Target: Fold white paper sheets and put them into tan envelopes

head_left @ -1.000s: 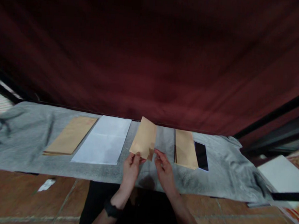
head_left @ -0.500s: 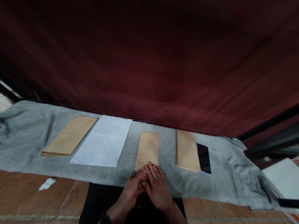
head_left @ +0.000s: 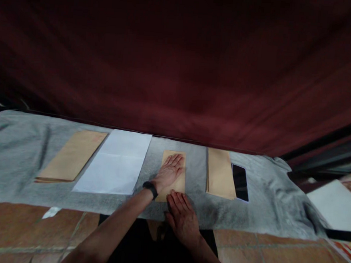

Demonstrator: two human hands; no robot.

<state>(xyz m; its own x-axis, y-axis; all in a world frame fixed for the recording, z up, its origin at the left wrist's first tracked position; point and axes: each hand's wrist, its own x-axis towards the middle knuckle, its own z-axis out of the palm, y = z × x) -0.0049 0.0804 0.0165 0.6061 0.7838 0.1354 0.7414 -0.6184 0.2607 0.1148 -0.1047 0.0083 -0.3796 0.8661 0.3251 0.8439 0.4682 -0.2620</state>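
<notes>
A brown paper envelope (head_left: 178,183) lies on the grey cloth in front of me, its length pointing away. My left hand (head_left: 170,172) rests flat across its upper half with the fingers stretched out, and a dark band circles that wrist. On the envelope's near right corner lie the fingertips of my right hand (head_left: 184,216), fingers extended and the palm toward the near edge of the cloth. Neither hand grips anything. The hands cover part of the envelope's face and its near right corner.
Left of the envelope are white paper sheets (head_left: 114,163) and a stack of brown envelopes (head_left: 71,156). To the right, another envelope stack (head_left: 220,172) sits beside a dark phone (head_left: 240,183). Grey cloth (head_left: 263,201) covers the surface; a dark red curtain (head_left: 178,87) hangs behind.
My left hand has moved forward from beside my right hand onto the upper part of the envelope and flattened. The right hand stays near the envelope's close end. The view has shifted slightly.
</notes>
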